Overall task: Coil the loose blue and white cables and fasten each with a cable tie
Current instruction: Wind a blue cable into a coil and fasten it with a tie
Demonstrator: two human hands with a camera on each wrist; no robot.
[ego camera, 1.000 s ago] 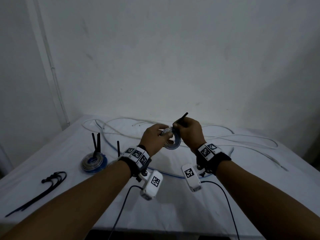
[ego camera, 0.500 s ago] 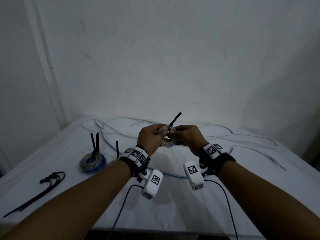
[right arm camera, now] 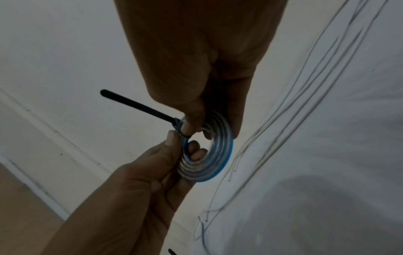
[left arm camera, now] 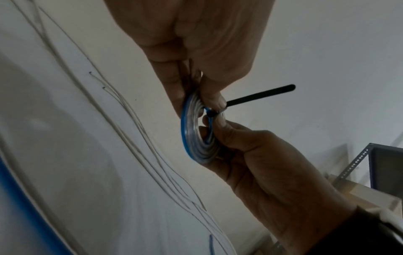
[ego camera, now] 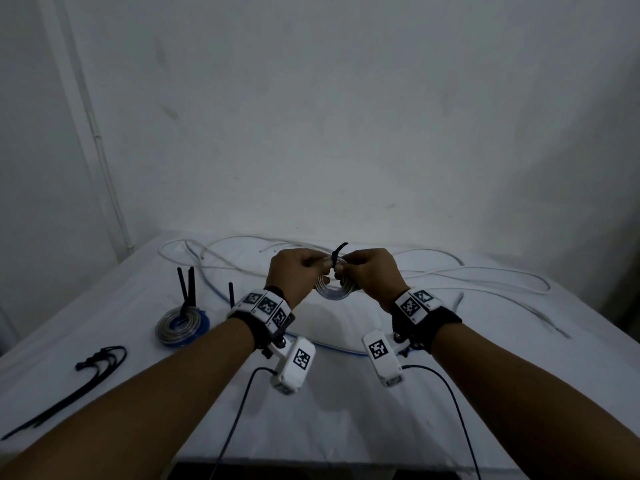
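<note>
A small flat coil of blue and white cable (ego camera: pixel 333 292) hangs in the air above the white table (ego camera: pixel 346 420), between my two hands. A black cable tie (ego camera: pixel 339 251) is looped round the top of the coil, its tail sticking up free. My left hand (ego camera: pixel 313 268) pinches the coil (left arm camera: pixel 196 138) just left of the tie (left arm camera: pixel 259 95), with fingers through the hole. My right hand (ego camera: pixel 346 270) pinches the coil (right arm camera: pixel 209 165) beside the tie's head (right arm camera: pixel 177 125). The tail (right arm camera: pixel 139 107) is held by neither hand.
A tied blue and white coil (ego camera: pixel 183 323) lies at the left with black tie tails (ego camera: pixel 187 285) standing up. Spare black ties (ego camera: pixel 69 393) lie near the front left edge. Loose white cables (ego camera: pixel 450 275) sprawl along the back, and a blue cable (ego camera: pixel 329 348) curves under my wrists.
My right hand has let go of the tie's tail and come down onto the coil beside the tie's head. The tail now stands free, and the coil has risen slightly.
</note>
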